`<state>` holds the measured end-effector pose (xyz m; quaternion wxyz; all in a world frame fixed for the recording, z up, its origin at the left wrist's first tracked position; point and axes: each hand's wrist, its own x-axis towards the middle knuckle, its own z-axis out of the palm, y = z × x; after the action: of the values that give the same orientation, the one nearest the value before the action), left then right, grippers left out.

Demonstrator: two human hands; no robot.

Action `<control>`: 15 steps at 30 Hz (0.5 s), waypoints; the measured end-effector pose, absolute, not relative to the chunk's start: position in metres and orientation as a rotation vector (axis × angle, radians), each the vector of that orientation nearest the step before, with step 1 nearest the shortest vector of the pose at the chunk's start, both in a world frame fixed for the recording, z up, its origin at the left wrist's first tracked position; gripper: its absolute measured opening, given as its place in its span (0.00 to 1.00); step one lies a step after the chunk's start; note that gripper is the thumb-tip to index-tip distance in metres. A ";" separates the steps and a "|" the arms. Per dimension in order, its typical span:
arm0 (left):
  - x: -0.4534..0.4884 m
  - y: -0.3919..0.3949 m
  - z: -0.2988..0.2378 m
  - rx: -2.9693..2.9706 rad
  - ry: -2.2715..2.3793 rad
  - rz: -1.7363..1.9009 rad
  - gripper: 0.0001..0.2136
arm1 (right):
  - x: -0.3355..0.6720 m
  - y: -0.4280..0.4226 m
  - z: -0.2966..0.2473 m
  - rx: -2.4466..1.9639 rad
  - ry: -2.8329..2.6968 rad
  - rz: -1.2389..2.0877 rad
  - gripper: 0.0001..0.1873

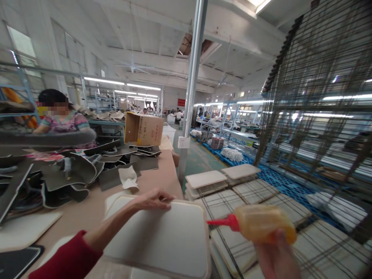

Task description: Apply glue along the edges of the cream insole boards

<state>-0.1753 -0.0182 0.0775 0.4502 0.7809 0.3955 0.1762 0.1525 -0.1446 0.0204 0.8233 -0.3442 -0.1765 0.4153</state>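
My left hand [152, 200], in a red sleeve, rests with fingers together on the far edge of a cream rectangular panel [171, 240] that lies at the table's right edge. My right hand [276, 255] grips a yellowish squeeze bottle [261, 223] with a red nozzle that points left, toward the panel. The bottle hovers over wire racks to the right of the table.
Grey cut pieces [72, 174] and a cardboard box [143, 130] crowd the tan table [87, 213]. A person in a striped top sits at far left. Wire racks [255, 190] with cream panels stand right; a tall wire rack [319, 97] looms beyond. A metal post [192, 89] rises nearby.
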 end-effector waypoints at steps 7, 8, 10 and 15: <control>-0.179 -0.033 0.100 1.931 0.860 0.271 0.19 | 0.167 -0.140 0.035 -0.772 -0.548 0.707 0.37; -0.179 -0.032 0.101 1.938 0.818 0.244 0.20 | 0.171 -0.139 0.032 -0.773 -0.572 0.723 0.37; -0.180 -0.032 0.101 1.940 0.756 0.217 0.21 | 0.178 -0.138 0.026 -0.757 -0.605 0.760 0.35; -0.179 -0.034 0.107 1.928 0.721 0.229 0.22 | 0.182 -0.144 0.021 -0.731 -0.665 0.826 0.36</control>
<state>-0.1785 -0.0343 0.1067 0.5101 0.8006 0.2996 0.0952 0.1816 -0.1440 0.0210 0.7997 -0.3409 -0.3100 0.3849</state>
